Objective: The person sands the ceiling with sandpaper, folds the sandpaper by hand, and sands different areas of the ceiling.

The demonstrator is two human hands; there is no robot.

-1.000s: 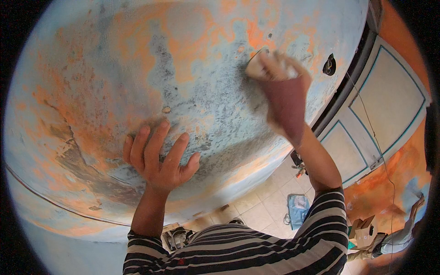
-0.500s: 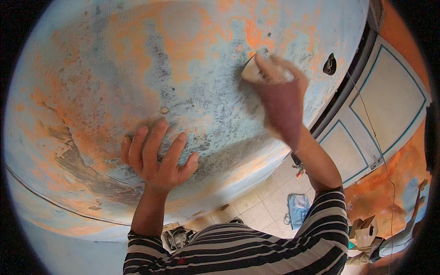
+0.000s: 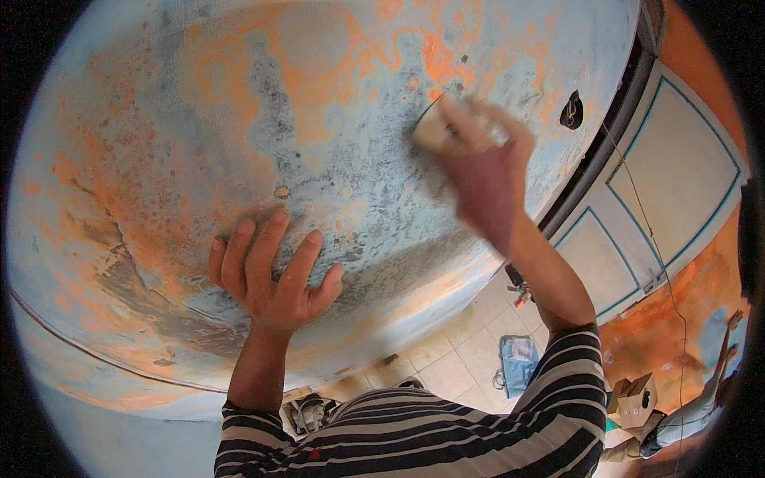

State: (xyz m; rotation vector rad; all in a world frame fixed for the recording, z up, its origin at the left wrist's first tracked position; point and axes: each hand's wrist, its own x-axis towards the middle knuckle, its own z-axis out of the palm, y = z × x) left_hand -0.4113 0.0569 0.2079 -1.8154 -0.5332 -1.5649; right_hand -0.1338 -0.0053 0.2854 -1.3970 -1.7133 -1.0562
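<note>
A large curved panel [image 3: 343,175], like a vehicle's body, fills most of the view. Its pale blue surface is worn, with orange patches and dark grey scuffs. My left hand [image 3: 275,271] lies against its lower middle, fingers spread and holding nothing. Farther up and to the right, my right hand [image 3: 482,143] is closed on a cream-coloured pad [image 3: 433,129] pressed against the panel. Motion blurs the fingers, and the pad's working face is hidden. Something maroon [image 3: 486,191] covers the back of this hand down to the wrist.
A dark hole with a wire [image 3: 571,111] sits in the panel at right. Beyond stand pale doors with blue trim [image 3: 677,167] and a hanging cord [image 3: 684,358]. A blue bag [image 3: 518,366] and a cardboard box [image 3: 635,401] are below. Another person [image 3: 681,426] stands at lower right, arms raised.
My right hand has shifted slightly to the left with the pad, along the panel. My left hand stays in place. The other person at lower right has moved their arms a little.
</note>
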